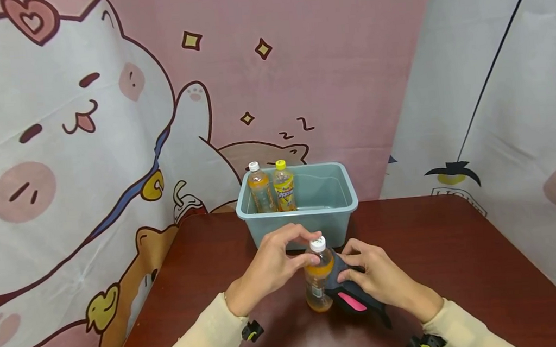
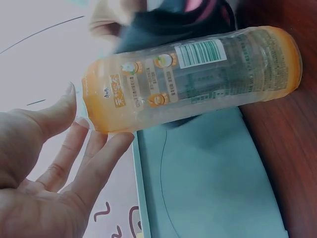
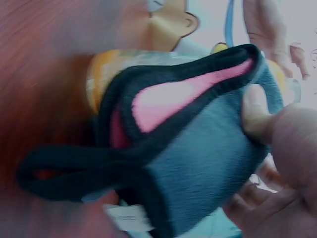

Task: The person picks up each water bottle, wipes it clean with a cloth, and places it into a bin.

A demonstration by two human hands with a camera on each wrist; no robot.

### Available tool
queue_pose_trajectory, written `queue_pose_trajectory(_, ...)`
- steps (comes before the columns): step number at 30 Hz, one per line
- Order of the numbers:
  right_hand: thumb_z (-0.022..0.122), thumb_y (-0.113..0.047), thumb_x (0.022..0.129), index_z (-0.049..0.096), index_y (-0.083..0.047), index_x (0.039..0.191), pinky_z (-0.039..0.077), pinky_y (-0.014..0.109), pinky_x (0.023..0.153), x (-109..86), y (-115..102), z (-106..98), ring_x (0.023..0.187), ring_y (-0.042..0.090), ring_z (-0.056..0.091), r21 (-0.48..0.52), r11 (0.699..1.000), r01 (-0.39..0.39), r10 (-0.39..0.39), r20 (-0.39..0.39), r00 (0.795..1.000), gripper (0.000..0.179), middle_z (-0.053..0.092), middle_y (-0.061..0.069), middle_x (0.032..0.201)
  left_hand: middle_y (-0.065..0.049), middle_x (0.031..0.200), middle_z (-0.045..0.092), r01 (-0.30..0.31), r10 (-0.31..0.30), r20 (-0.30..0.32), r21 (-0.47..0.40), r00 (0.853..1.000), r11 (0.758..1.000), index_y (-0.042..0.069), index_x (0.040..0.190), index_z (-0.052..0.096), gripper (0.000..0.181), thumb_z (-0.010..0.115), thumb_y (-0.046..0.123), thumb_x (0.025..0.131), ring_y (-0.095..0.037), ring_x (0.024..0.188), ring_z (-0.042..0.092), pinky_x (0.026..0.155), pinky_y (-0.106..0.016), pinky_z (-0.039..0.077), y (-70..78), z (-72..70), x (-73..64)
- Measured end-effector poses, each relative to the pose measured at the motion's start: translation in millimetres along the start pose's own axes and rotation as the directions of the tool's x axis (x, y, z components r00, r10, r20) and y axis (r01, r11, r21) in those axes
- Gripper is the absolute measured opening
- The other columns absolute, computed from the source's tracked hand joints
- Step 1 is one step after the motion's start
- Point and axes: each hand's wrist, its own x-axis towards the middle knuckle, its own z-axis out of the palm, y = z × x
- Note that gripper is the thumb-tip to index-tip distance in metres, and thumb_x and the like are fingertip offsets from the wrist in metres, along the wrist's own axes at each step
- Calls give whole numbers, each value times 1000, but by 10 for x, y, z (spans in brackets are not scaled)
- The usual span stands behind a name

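A clear plastic bottle (image 1: 318, 290) with a white cap and an orange-banded label stands upright on the table. My left hand (image 1: 277, 258) holds it by the top, thumb and fingers around the neck just below the cap. In the left wrist view the bottle (image 2: 198, 72) shows its barcode and printed label. My right hand (image 1: 379, 272) grips a dark grey cloth cover (image 3: 208, 148) with black edging, pink lining and a black loop. The cover lies against the bottle's right side, overlapping it in the right wrist view. My right thumb presses on its grey face.
Just behind the hands, a light blue plastic bin (image 1: 267, 226) stands on the dark red table (image 1: 441, 248). Inside at its left are a white-capped bottle (image 1: 261, 190) and a yellow-capped bottle (image 1: 284, 189). A printed cartoon curtain (image 1: 338, 70) hangs behind the table.
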Motion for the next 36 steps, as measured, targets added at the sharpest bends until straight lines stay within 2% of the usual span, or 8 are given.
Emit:
queue_pose_trajectory(7,96,-19,94,92,-7,118,62,20,73,-63,156,135,90,-2,68,-47,998,-35,43,183,982,27,71,-4,104,5,141,83,-13,13,7,30,1000,999,19,123,79,31,95,19,96,-11,117,81,109,-42,69,16,-2,9)
queue_pose_trajectory(13,97,-21,94,92,-9,116,59,19,69,-111,219,270,87,-4,67,-141,988,-59,101,311,945,26,72,-4,105,3,143,82,-11,10,17,45,1000,999,19,123,77,33,95,18,95,-15,119,82,108,-40,69,27,-14,-10)
queue_pose_trajectory(16,98,-23,94,92,-12,114,57,19,65,-128,240,323,85,-3,67,-175,983,-61,120,344,931,23,74,-3,106,3,144,81,-8,7,20,48,1000,999,19,124,77,33,94,18,96,-15,120,83,108,-38,69,20,-18,-12)
queue_pose_trajectory(19,99,-21,94,92,-12,115,58,20,67,-137,258,349,86,0,71,-170,983,-76,131,340,931,23,76,-2,107,4,145,81,-7,6,22,52,1000,999,19,124,76,33,94,19,96,-15,120,82,107,-37,69,7,-18,-16)
queue_pose_trajectory(24,96,-15,97,91,-4,123,65,23,78,-149,273,342,98,4,76,-95,987,-127,153,345,926,29,78,-1,111,4,146,80,2,-4,30,50,1000,999,18,125,75,33,93,20,98,-16,121,82,107,-35,69,-11,-5,-20)
queue_pose_trajectory(27,94,-16,98,89,-2,125,63,22,77,-161,259,328,94,1,72,-50,987,-152,160,339,927,30,76,-2,108,3,146,80,1,-3,32,50,999,999,18,125,75,32,92,20,98,-16,120,82,107,-37,70,-11,3,-20)
queue_pose_trajectory(32,93,-18,99,90,-4,122,59,19,71,-136,181,244,83,-6,61,26,984,-176,162,277,947,27,69,-7,98,2,145,81,-10,8,29,55,1000,998,18,124,75,31,93,20,98,-16,119,81,106,-38,70,-4,-3,-19)
queue_pose_trajectory(36,94,-15,98,91,-6,122,57,19,68,-59,86,136,81,-4,59,55,985,-165,153,181,972,26,69,-9,98,3,144,82,-13,12,19,42,1000,999,18,123,76,30,93,19,98,-15,118,82,104,-32,70,-11,-9,-20)
